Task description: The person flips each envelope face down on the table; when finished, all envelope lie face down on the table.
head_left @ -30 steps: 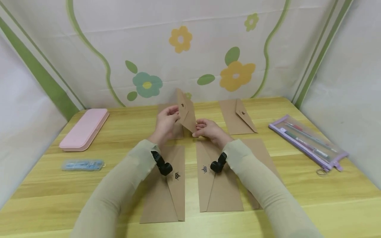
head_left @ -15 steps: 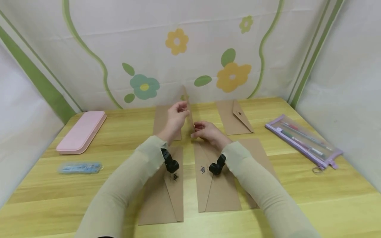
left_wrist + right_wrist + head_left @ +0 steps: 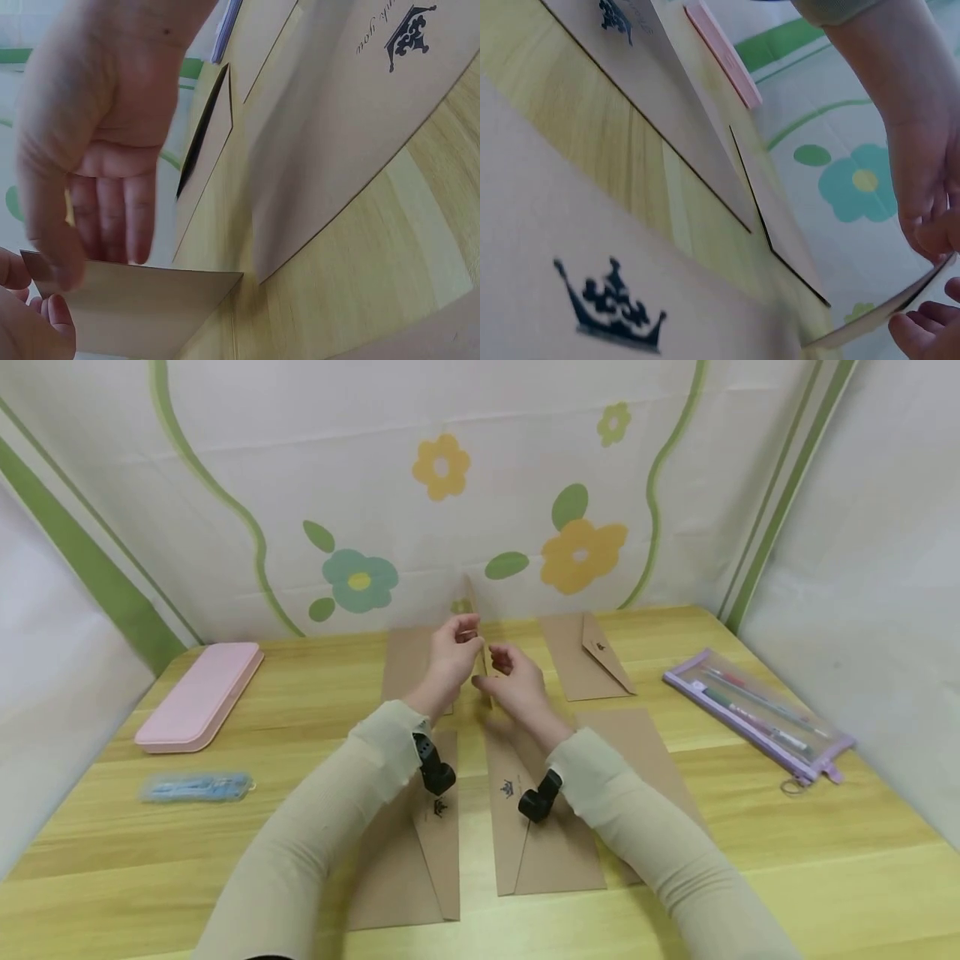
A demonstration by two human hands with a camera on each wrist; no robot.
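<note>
A brown paper envelope (image 3: 142, 307) stands upright between my hands, seen almost edge-on in the head view. My left hand (image 3: 452, 658) pinches its near edge with thumb and fingers. Just to the right and slightly lower, my right hand (image 3: 519, 683) holds the same edge. Its thumb lies on one face in the left wrist view, its fingers on the other. Flat on the table under my forearms lie a left envelope (image 3: 405, 877) and a right envelope (image 3: 558, 860), both with crown prints. Most of the held envelope's faces are hidden in the head view.
Behind the left hand lies a brown envelope (image 3: 405, 660); a crown-printed envelope (image 3: 570, 660) sits back right. Another envelope (image 3: 637, 739) is partly under the right sleeve. A pink case (image 3: 201, 693) and blue plastic packet (image 3: 197, 787) lie left, a purple-edged pencil pouch (image 3: 757, 714) right.
The held envelope has turned from showing its printed flap to edge-on. My left hand has moved right, and my right hand has shifted in against the envelope's near edge.
</note>
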